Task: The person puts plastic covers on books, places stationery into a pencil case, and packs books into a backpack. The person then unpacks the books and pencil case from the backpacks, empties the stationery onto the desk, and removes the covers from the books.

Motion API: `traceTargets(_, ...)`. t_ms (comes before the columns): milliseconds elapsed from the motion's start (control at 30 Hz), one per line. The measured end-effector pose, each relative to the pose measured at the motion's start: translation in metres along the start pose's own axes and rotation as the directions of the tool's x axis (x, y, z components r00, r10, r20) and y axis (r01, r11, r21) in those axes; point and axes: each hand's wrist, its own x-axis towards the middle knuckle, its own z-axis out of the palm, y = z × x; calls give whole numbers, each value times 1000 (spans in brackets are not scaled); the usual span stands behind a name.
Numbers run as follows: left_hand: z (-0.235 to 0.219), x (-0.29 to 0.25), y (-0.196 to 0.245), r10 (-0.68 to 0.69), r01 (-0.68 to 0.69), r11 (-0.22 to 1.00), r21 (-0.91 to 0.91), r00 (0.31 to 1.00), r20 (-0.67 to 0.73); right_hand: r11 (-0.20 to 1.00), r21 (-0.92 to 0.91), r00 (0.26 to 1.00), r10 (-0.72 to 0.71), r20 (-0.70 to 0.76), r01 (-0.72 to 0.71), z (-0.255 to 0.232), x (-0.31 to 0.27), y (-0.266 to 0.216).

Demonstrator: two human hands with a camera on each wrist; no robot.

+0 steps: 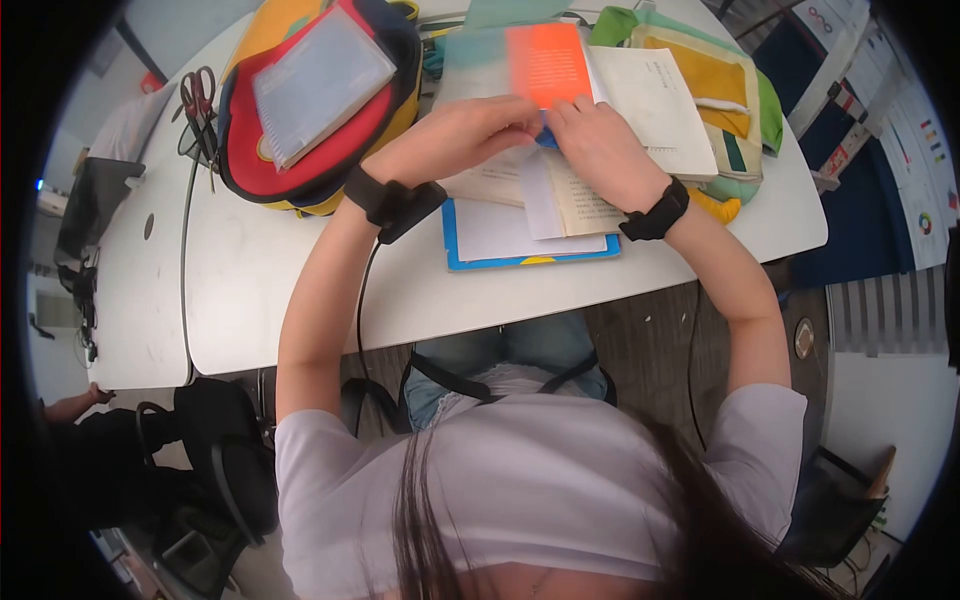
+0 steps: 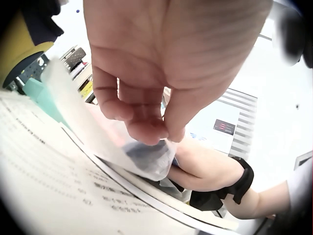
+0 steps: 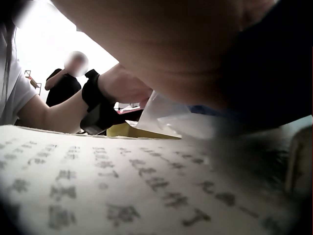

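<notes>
My left hand [image 1: 485,128] pinches the corner of a translucent plastic book cover [image 2: 93,132] between its thumb and curled fingers. Close by, my right hand [image 1: 605,145] grips the same cover near the lower edge of an orange panel [image 1: 550,65], its fingertips partly hidden. A bit of blue [image 1: 546,138] shows between the two hands. Beneath them lies an open book with printed pages [image 1: 590,212], a white flap [image 1: 543,200] across it. Large printed text fills the page [image 3: 112,181] in the right wrist view.
A blue-bordered book [image 1: 500,262] lies under the open one. To the right, a white book [image 1: 655,110] rests on a green and yellow bag [image 1: 765,110]. At left are a red and yellow backpack [image 1: 235,150] with a spiral notebook [image 1: 320,85] on it, and scissors [image 1: 200,100].
</notes>
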Motion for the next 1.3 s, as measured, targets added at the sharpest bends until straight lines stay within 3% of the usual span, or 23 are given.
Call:
traceTargets(67,3,5,2,52,-51,996,68,998,-19,999,-48,999,0,36,1,1,3,-6)
traceTargets(167,9,7,5,-6,4,991,136,1000,17,982,-181,998,-47,36,53,5,4,-8)
traceTargets(233,12,3,2,-51,94,976,199,976,-210,990,121,997,-70,25,67,-3,3,3)
traceTargets(267,15,-1,-6,-48,93,974,206,976,-213,991,117,997,-73,19,70,-10,0,9)
traceTargets(333,19,-17,-24,-124,352,894,278,790,-601,850,527,998,-36,52,3,-28,-10,24)
traceTargets(367,16,-24,-25,-243,418,884,208,792,-560,755,643,986,29,166,-130,-35,-9,33)
traceTargets(400,16,-27,-24,-244,419,883,209,793,-558,753,645,986,29,165,-130,-29,-10,42)
traceTargets(467,13,-28,-19,-528,606,795,31,717,-456,596,743,923,379,74,-304,-13,-11,51)
traceTargets(500,14,-28,-23,-527,605,795,31,717,-456,597,743,923,379,73,-304,-7,-14,52)
traceTargets(567,15,-27,-33,-534,586,808,-57,688,-492,220,883,857,421,298,-415,-2,-15,48)
traceTargets(667,16,-25,-36,-519,560,826,-72,703,-485,169,925,868,433,242,-341,14,-12,43)
traceTargets(800,15,-19,-29,-567,568,807,-159,673,-476,137,915,845,452,284,-381,14,-14,43)
traceTargets(867,11,-16,-31,-624,427,775,-467,636,-454,-55,937,809,489,327,-346,10,-14,40)
traceTargets(900,9,-14,-30,-659,293,681,-671,646,-386,-56,936,807,490,329,-347,7,-13,38)
traceTargets(933,6,-12,-26,-659,295,680,-671,646,-385,-135,933,795,491,356,-334,3,-11,37)
traceTargets(967,3,-10,-21,-673,169,459,-873,707,-217,-213,924,784,488,383,-319,2,-10,36)
traceTargets(1000,2,-8,-18,-625,63,172,-983,778,-59,-214,923,783,489,384,-319,5,-10,36)
traceTargets(1033,3,-4,-16,-625,65,171,-983,779,-58,-184,926,797,473,376,-329,8,-10,37)
traceTargets(1100,9,5,-11,-704,148,18,-989,704,92,-153,928,807,459,370,-339,10,-10,34)
traceTargets(1133,13,8,-12,-703,149,17,-989,705,94,-39,940,811,494,314,-340,5,-9,27)
traceTargets(1167,19,10,-16,-638,102,-3,-995,766,81,76,937,815,522,254,-341,3,-8,21)
traceTargets(1200,22,13,-18,-569,57,-28,-998,820,63,77,937,812,525,253,-342,2,-6,18)
traceTargets(1300,14,19,2,-522,-36,-160,-986,851,54,105,929,804,541,246,-355,6,-5,18)
